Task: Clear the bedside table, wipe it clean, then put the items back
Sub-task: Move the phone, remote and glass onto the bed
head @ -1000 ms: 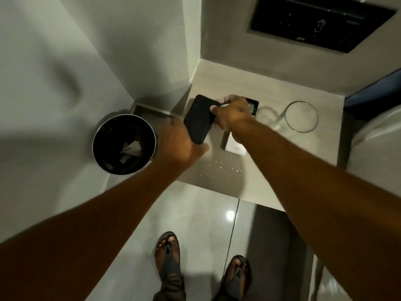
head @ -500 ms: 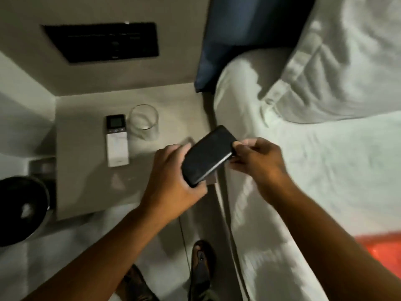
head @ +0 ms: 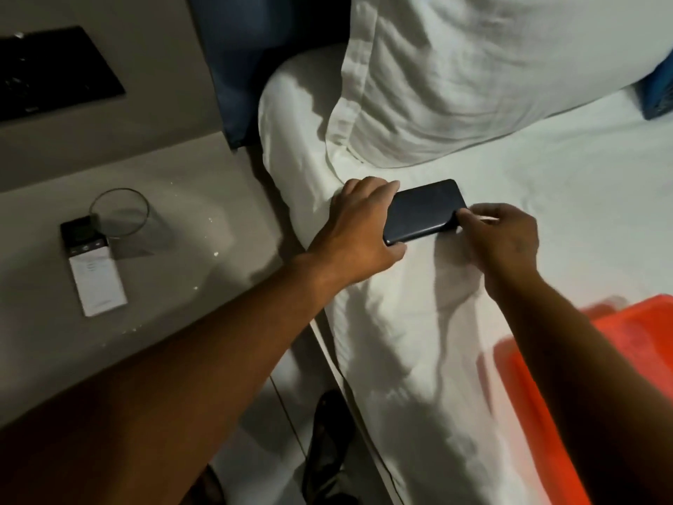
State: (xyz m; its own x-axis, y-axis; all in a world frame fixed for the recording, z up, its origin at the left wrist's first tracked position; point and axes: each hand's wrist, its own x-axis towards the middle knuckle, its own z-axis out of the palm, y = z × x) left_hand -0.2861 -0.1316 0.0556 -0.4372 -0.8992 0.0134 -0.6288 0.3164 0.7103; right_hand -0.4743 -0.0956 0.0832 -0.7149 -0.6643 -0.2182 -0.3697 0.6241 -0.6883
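Note:
A black phone (head: 424,211) lies flat on the white bed sheet (head: 546,184) just below the pillow. My left hand (head: 358,231) grips its left end, and my right hand (head: 500,238) pinches its right edge. On the beige bedside table (head: 204,198) at the left stand an empty clear glass (head: 119,212) and a white remote (head: 94,266) with a dark screen, touching each other. White crumbs are scattered over the tabletop.
A white pillow (head: 473,74) lies at the head of the bed, a dark blue headboard (head: 247,60) behind it. An orange cloth (head: 601,359) covers the bed at the lower right. A black wall panel (head: 54,71) sits above the table. My sandalled foot (head: 327,446) stands on the tiled floor.
Both hands carried the phone from above the bedside table rightward onto the bed and set it flat on the sheet. The view swung right, away from the bin.

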